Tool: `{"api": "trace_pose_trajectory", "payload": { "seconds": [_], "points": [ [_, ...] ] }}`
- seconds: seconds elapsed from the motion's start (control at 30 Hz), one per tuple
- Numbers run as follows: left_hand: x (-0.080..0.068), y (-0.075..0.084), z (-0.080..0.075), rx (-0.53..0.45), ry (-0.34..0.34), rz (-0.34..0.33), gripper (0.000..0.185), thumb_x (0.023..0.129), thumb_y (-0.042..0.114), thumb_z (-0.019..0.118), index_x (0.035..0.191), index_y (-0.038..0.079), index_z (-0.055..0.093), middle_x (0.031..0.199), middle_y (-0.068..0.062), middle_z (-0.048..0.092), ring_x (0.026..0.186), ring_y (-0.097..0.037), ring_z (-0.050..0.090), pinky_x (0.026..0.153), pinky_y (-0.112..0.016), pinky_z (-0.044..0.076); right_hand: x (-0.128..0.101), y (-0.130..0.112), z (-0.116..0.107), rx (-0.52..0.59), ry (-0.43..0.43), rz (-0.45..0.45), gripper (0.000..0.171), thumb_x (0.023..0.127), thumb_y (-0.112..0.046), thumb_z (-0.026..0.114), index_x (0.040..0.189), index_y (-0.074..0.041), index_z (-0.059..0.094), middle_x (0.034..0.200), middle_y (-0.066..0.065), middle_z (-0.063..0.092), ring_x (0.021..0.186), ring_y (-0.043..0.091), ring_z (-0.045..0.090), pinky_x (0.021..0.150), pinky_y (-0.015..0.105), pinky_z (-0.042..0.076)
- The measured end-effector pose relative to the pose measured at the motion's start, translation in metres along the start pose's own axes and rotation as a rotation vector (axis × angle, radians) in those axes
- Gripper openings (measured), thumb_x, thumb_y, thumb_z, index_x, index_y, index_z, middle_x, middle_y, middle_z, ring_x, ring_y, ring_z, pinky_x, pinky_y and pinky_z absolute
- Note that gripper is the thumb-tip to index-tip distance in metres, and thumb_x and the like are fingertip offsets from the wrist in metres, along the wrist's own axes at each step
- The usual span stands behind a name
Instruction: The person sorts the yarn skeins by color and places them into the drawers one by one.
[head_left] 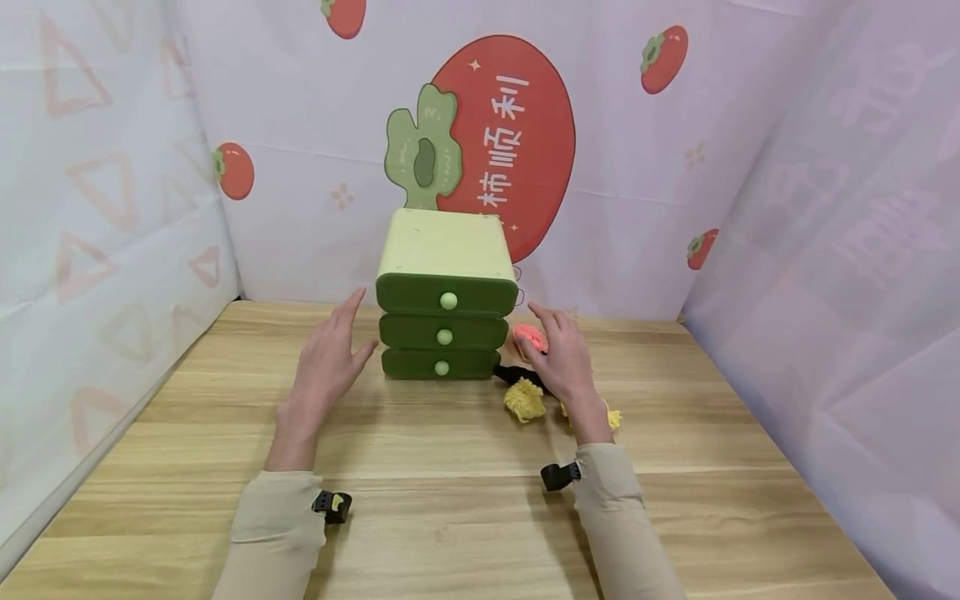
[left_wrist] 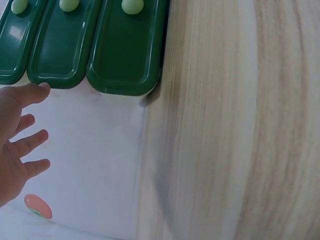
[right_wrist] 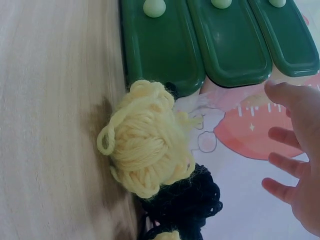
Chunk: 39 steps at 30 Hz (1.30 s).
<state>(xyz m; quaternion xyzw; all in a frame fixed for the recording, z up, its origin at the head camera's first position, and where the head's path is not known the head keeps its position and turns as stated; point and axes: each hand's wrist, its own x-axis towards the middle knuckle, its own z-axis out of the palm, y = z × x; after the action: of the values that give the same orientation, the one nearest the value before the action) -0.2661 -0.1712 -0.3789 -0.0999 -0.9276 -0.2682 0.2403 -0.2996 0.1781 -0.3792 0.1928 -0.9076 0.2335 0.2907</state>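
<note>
A small cabinet (head_left: 444, 250) with a pale green body and three dark green drawers (head_left: 444, 333) stands at the back of the wooden table (head_left: 450, 500). My left hand (head_left: 345, 335) hovers open beside the cabinet's left side, fingers spread; in the left wrist view the left hand (left_wrist: 20, 145) lies just off the drawer fronts (left_wrist: 120, 50). My right hand (head_left: 551, 343) is open to the right of the drawers, over a pink yarn ball (head_left: 528, 336), black yarn (head_left: 516, 375) and a yellow yarn ball (head_left: 523, 400). The right wrist view shows the right hand (right_wrist: 295, 150) with its fingers apart and holding nothing, above the yellow ball (right_wrist: 145, 145) and black yarn (right_wrist: 185, 200).
A second yellow tuft (head_left: 613, 418) lies behind my right wrist. Printed cloth walls close in the table on the left, back and right. Bare wood stretches in front of the cabinet towards me.
</note>
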Motion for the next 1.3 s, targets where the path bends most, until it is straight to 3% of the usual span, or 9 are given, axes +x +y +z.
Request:
{"api": "trace_pose_trajectory", "payload": {
  "seconds": [0.17,0.27,0.4,0.63,0.73,0.9,1.1,1.3],
  "points": [
    [0.000,0.003,-0.002,-0.007,0.032,0.018,0.083,0.093,0.016,0.069,0.160,0.019,0.020,0.150,-0.022,0.045,0.126,-0.049,0.051,0.099,-0.064,0.043,0.002,-0.003,0.001,0.026,0.041,-0.007,0.051,0.094,-0.029,0.069,0.140,-0.012,0.055,0.124,0.014,0.061,0.115,0.035,0.056,0.096,0.052,0.046],
    [0.000,0.005,-0.003,-0.027,0.035,0.038,0.083,0.093,0.015,0.069,0.160,0.019,0.020,0.148,-0.021,0.047,0.121,-0.046,0.056,0.088,-0.062,0.049,0.003,-0.006,0.001,0.057,0.081,-0.035,0.049,0.094,-0.026,0.070,0.139,-0.011,0.056,0.119,0.015,0.063,0.114,0.034,0.057,0.096,0.052,0.047],
    [0.001,0.008,-0.004,-0.069,0.003,0.058,0.084,0.094,0.015,0.068,0.160,0.021,0.017,0.152,-0.015,0.045,0.120,-0.038,0.061,0.078,-0.058,0.053,0.007,-0.011,0.003,0.108,0.170,-0.123,0.047,0.090,-0.016,0.074,0.134,-0.009,0.060,0.112,0.016,0.065,0.108,0.034,0.058,0.090,0.050,0.048],
    [-0.001,0.011,-0.004,-0.097,-0.023,0.048,0.085,0.096,0.016,0.066,0.161,0.026,0.012,0.153,-0.010,0.045,0.123,-0.036,0.061,0.075,-0.055,0.055,0.013,-0.030,0.007,0.164,0.279,-0.274,0.043,0.088,-0.009,0.073,0.129,-0.007,0.062,0.104,0.014,0.063,0.097,0.030,0.060,0.077,0.043,0.048],
    [-0.001,0.012,-0.004,-0.095,-0.015,0.059,0.086,0.096,0.015,0.067,0.161,0.026,0.012,0.152,-0.010,0.046,0.120,-0.035,0.063,0.068,-0.051,0.055,0.016,-0.038,0.009,0.165,0.253,-0.331,0.042,0.089,-0.009,0.073,0.129,-0.006,0.062,0.100,0.013,0.063,0.084,0.025,0.062,0.067,0.036,0.049],
    [0.001,0.013,-0.003,-0.100,-0.001,0.062,0.089,0.095,0.015,0.068,0.161,0.030,0.010,0.150,-0.011,0.048,0.113,-0.033,0.066,0.059,-0.043,0.051,0.024,-0.053,0.013,0.145,0.132,-0.399,0.042,0.093,-0.014,0.069,0.133,-0.008,0.058,0.095,0.008,0.062,0.065,0.018,0.059,0.054,0.027,0.045],
    [0.003,0.014,-0.001,-0.123,-0.014,0.041,0.090,0.095,0.016,0.067,0.161,0.029,0.007,0.150,-0.011,0.048,0.111,-0.033,0.067,0.061,-0.044,0.053,0.033,-0.066,0.017,0.139,0.119,-0.428,0.041,0.094,-0.017,0.069,0.134,-0.010,0.059,0.082,0.002,0.065,0.052,0.008,0.046,0.046,0.022,0.034],
    [0.007,0.020,0.002,-0.149,-0.028,-0.004,0.094,0.095,0.018,0.066,0.161,0.032,0.001,0.148,-0.015,0.048,0.109,-0.033,0.066,0.070,-0.052,0.054,0.041,-0.072,0.021,0.134,0.128,-0.449,0.040,0.095,-0.016,0.068,0.134,-0.014,0.060,0.073,0.000,0.066,0.050,0.008,0.048,0.044,0.023,0.032]
  ]
}}
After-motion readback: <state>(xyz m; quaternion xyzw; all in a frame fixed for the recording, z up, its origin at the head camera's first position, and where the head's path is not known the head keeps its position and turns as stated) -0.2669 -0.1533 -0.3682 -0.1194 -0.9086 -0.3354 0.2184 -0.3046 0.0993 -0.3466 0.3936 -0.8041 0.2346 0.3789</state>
